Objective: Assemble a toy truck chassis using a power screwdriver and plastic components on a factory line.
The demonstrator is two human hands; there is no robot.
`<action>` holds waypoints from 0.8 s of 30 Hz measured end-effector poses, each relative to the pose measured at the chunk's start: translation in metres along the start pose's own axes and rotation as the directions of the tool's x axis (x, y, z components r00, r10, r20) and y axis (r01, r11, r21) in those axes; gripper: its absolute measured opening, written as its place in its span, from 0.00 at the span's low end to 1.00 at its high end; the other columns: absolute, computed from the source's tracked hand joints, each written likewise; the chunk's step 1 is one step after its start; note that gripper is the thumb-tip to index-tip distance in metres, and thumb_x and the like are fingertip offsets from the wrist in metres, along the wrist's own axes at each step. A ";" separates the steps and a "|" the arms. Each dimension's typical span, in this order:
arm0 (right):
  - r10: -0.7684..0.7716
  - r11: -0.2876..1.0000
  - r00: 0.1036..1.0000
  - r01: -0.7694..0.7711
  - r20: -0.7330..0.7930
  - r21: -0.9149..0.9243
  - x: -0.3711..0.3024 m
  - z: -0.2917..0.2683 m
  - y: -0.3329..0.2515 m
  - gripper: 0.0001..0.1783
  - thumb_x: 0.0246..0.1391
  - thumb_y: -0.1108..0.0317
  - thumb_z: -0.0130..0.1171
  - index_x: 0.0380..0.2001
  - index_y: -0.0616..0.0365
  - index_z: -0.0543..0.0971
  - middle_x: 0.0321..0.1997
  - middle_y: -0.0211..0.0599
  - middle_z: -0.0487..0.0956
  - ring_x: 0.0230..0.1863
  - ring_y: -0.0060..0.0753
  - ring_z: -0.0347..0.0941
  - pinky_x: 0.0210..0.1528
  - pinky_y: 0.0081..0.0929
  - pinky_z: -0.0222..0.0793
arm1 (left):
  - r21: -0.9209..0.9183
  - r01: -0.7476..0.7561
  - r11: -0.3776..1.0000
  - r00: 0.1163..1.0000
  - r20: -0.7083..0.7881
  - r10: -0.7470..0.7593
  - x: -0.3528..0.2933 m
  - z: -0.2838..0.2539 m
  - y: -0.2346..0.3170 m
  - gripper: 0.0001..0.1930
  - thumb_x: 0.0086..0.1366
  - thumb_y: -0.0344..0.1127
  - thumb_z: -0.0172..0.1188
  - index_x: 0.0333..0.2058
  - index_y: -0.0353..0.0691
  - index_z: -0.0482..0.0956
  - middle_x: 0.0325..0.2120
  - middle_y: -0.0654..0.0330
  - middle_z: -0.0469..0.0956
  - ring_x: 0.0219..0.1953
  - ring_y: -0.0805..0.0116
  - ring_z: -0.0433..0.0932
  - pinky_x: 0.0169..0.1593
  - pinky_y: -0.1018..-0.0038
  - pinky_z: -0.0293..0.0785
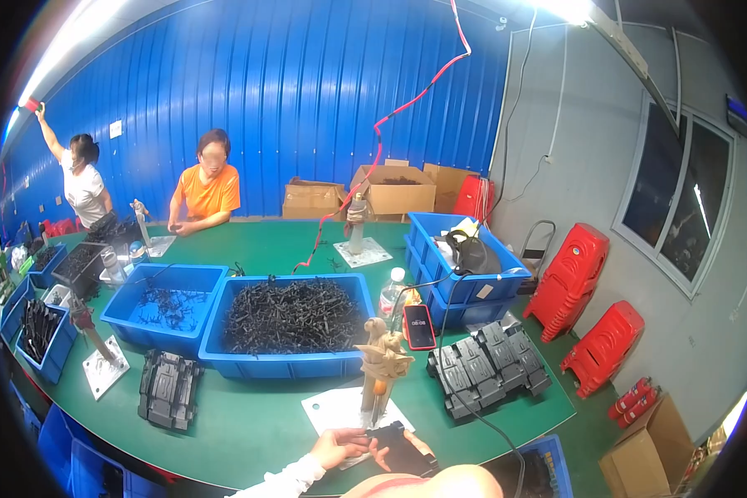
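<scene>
Left hand (338, 449) and right hand (424, 449) met at one flat black plastic part (406, 456)

Right hand grasped the part, fingers showing along both its sides. Left hand, white-sleeved, had bent fingertips at the part's left edge — whether they pinched it, could not tell. Part's location: low at the front of a green tabletop (249, 407), just before a tan-wrapped upright post (384, 365) on a white base plate (317, 406).

Surroundings: behind, a blue plastic bin (284, 366) heaped with thin black pieces (290, 317); right of the post, ridged black moulded units (490, 369) and a red-edged phone (420, 326). Across the table — an orange-shirted person (207, 189).
</scene>
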State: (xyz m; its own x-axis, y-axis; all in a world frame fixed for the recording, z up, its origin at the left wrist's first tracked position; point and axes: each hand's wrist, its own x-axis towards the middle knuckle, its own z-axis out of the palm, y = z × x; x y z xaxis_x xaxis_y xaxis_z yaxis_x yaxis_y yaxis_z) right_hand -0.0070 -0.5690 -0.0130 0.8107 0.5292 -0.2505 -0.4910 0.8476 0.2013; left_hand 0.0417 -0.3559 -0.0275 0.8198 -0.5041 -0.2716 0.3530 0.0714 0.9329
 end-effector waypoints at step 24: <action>-0.034 0.988 0.967 0.070 -0.252 0.134 0.018 0.006 0.006 0.29 0.63 0.49 0.50 0.56 0.61 0.70 0.55 0.51 0.71 0.54 0.47 0.67 0.46 0.36 0.71 | 0.013 -0.091 0.996 0.990 -0.105 0.092 0.001 0.007 0.002 0.24 0.66 0.34 0.59 0.56 0.27 0.69 0.41 0.51 0.82 0.42 0.71 0.80 0.47 0.75 0.78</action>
State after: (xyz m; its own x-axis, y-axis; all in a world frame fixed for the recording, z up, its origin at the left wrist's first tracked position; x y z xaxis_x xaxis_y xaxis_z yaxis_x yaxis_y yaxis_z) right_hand 0.0064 -0.5546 -0.0102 0.7206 0.4929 -0.4876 -0.3859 0.8694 0.3086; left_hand 0.0400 -0.3617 -0.0242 0.8916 -0.4020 -0.2085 0.2712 0.1054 0.9567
